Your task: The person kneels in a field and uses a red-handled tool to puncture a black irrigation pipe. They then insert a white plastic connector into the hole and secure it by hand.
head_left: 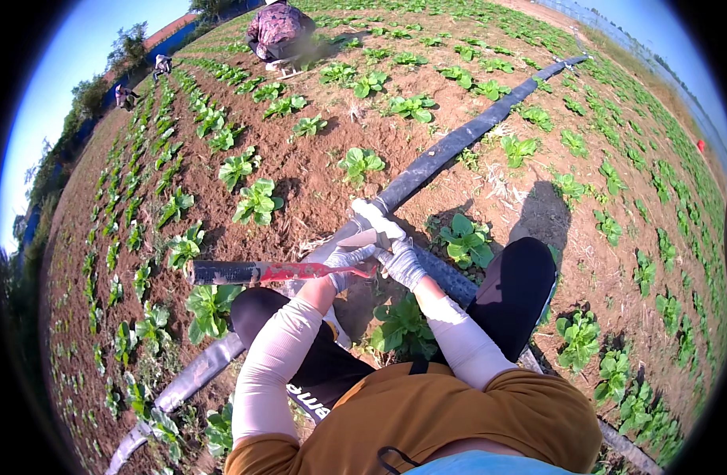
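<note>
Hands [403,264] — fabric-gloved — over long, dark hose [462,142]

Left hand [349,260]: gloved, angled inward, close beside the right.
Right hand [403,265]: gloved, extended forward.
Forearms [279,356]: pale-sleeved, converging ahead.
Knees [520,277]: bent, spread wide.

We have crumbly reddish-brown soil [320,168] before us, a long flattened black hose [468,138] lying across it. Left of the hose we see rows of broad-leaved green plants [257,202]; just right of it, pale dry straw [502,188]. Left of its near end, closer to us, lies a flat grey hose length [196,375].
</note>
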`<state>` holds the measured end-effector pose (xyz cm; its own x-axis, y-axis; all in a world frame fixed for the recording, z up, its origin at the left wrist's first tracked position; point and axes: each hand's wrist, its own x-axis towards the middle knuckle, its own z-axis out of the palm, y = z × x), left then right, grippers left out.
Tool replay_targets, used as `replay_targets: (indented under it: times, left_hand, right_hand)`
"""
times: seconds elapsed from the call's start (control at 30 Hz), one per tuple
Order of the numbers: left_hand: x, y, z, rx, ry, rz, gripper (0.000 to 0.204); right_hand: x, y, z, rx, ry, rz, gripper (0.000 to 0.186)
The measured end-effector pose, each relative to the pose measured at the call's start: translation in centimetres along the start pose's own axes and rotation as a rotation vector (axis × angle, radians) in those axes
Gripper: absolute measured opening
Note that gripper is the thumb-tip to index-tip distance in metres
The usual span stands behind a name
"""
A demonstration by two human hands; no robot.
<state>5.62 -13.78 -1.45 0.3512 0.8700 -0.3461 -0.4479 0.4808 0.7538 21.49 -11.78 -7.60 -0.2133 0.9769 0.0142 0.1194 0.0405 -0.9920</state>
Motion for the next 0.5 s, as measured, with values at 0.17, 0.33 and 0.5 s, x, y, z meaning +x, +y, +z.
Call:
replay_targets:
  times: [0.17, 0.33, 0.5]
  left_hand:
    - [-0.7, -0.7, 1.2, 0.155, 0.155, 0.013, 0.027]
    - [0.7, -0.7, -2.0, -0.059, 0.273, -0.082, 0.031]
    - [1.9, -0.2, -2.8, -0.034, 0.244, 0.275, 0.031]
  right_hand:
    - [-1.2, -2.8, -0.9, 0.217, -0.140, 0.183, 0.016]
    - [-1.2, -2.9, -0.5, 0.539, -0.179, 0.404, 0.017]
    - [-0.9, -1.5, -0.2, 0.513, -0.110, 0.415, 0.018]
